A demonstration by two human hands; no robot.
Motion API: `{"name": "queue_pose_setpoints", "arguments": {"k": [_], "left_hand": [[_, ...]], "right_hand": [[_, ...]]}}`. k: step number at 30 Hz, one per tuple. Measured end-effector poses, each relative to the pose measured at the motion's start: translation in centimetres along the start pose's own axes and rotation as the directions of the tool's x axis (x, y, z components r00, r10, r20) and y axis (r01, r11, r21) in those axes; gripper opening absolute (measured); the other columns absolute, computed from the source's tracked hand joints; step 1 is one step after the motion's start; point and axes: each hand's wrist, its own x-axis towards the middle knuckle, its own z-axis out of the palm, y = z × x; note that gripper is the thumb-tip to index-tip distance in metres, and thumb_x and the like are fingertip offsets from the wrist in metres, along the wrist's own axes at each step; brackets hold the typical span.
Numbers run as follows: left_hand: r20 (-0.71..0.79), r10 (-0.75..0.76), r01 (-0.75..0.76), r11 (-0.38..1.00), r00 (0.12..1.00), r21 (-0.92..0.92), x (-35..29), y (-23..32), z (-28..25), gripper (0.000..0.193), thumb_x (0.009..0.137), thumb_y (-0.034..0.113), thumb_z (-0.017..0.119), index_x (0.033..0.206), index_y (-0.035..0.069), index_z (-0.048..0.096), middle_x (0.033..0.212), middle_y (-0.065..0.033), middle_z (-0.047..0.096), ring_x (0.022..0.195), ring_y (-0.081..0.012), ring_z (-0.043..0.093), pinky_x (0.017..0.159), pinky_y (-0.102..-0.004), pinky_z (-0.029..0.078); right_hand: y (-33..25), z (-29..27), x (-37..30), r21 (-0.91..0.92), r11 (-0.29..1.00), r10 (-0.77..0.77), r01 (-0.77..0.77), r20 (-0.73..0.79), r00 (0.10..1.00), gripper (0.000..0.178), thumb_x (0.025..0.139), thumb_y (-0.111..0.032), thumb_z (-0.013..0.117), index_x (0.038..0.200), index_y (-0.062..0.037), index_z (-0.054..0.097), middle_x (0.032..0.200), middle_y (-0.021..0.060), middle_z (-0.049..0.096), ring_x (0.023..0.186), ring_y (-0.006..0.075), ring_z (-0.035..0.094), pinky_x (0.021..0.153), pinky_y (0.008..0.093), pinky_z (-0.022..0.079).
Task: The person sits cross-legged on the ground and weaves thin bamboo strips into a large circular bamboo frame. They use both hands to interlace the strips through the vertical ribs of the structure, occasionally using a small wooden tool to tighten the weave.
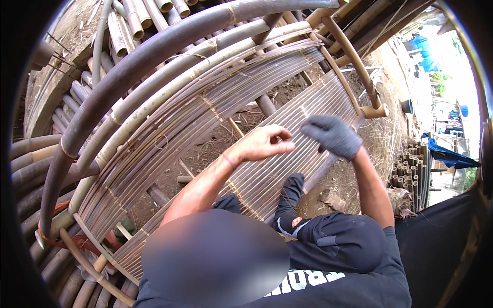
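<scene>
My left hand point(266, 142), bare, hovers over a slatted bamboo bench seat point(287, 154). Its fingers curl in toward the thumb, and anything pinched there is too small to make out. Close on its right is my right hand point(333, 136) in a grey glove, slightly smeared, its fingers pressed together and pointing at the left hand. Whatever those gloved fingers grip does not show. Thin strips run side by side along the seat, crossed by pale ties. A second panel of thin bamboo strips point(179, 123) lies along the far side, with a gap between the two.
Thick bent bamboo rails point(149, 46) curve around the far and left sides. A curved bamboo armrest point(359, 64) rises at the right end. Cut poles point(136, 20) are piled behind, and upright poles point(411, 167) stand at right. My feet point(290, 197) rest on the slats.
</scene>
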Motion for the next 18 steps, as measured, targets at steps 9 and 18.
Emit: {"name": "queue_pose_setpoints", "arguments": {"k": [9, 18], "left_hand": [[-0.386, -0.775, 0.833, 0.553, 0.5, -0.031, -9.3, -12.4, -1.0, 0.029, 0.087, 0.012, 0.051, 0.105, 0.005, 0.074, 0.102, -0.0215, 0.071, 0.1, -0.0367, 0.069, 0.09, -0.0404, 0.052], [-0.097, -0.754, 0.689, 0.637, 0.649, -0.345, -3.9, -17.2, 0.1, 0.048, 0.085, 0.002, 0.058, 0.133, -0.003, 0.054, 0.111, -0.0104, 0.066, 0.094, -0.0153, 0.061, 0.082, -0.0301, 0.05]], "right_hand": [[8.8, -2.5, 12.6, -0.529, 0.842, -0.438, 0.101, -0.564, 0.7, 0.022, 0.09, -0.025, 0.064, 0.088, -0.0051, 0.074, 0.085, 0.0126, 0.07, 0.073, 0.0273, 0.069, 0.068, 0.0395, 0.055], [9.9, 18.0, 25.5, -0.582, 0.658, -0.043, 0.479, 0.606, 0.795, 0.029, 0.082, -0.024, 0.059, 0.099, -0.0044, 0.073, 0.102, 0.0206, 0.071, 0.093, 0.0363, 0.07, 0.08, 0.0429, 0.054]]}}
